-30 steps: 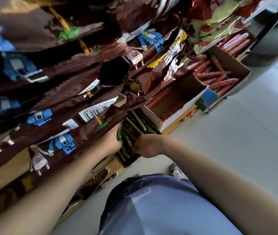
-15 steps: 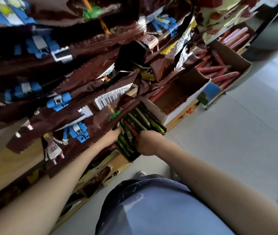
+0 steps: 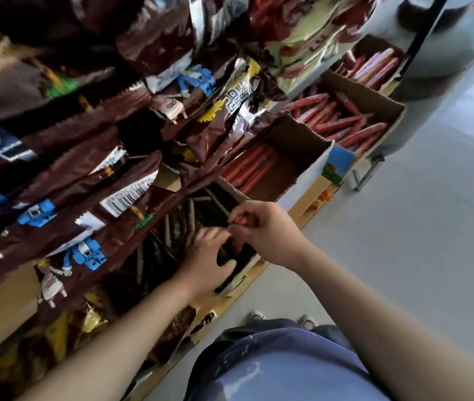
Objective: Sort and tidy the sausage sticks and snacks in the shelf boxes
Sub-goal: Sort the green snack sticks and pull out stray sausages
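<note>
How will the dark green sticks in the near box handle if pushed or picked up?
Probably stiff: the dark green sticks lie straight, none sagging. Thin and round-looking, so likely to roll or slide over each other; they lie at mixed angles in the box. Likely light, like the reddish piece the right hand pinches by fingertips alone.

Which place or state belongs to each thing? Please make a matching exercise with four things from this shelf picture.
Things:
1. left hand
2. right hand
3. brown snack bags
4. middle cardboard box

Places or states:
a. hang above the boxes
b. pinches a small red thing
c. partly filled with red sticks
d. is over the green sticks

Pairs: 1-d, 2-b, 3-a, 4-c
</note>
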`<state>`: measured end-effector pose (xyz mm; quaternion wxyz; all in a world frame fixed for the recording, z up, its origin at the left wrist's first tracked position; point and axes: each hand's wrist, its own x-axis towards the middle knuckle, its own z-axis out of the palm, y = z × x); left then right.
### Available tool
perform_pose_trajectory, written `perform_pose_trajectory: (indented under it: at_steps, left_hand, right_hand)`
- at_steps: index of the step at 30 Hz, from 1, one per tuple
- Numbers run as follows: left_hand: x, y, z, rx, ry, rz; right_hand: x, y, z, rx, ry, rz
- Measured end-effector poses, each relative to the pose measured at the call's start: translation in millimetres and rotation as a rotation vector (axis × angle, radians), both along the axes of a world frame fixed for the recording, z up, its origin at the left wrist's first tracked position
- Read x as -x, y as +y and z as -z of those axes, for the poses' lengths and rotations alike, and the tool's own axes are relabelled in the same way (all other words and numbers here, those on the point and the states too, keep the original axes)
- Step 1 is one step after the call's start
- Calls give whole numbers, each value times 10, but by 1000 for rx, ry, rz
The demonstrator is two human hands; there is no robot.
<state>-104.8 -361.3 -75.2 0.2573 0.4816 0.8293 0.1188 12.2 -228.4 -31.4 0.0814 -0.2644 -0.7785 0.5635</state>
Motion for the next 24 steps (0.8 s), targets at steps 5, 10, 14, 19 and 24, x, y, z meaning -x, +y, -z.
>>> perform_pose_trajectory:
  at_steps: [5,10,14,19,24]
  left_hand:
    - [-302,123,-79,-192,-167,-183]
    - [-521,167,-180,-311,-282,-245]
    - [-584,137,-237,-246,-242,-289]
    - [-541,93,-143,229,58,-212]
    - [-659,159,0,331,133,-219]
  right_hand:
    - [-163,162,-65,194,113,159]
    - [-329,220,-44,270,62,131]
    - [-481,142,-43,408,77,204]
    - [-585,370,-40,677,95,502]
    - [-572,457,-41,791,57,555]
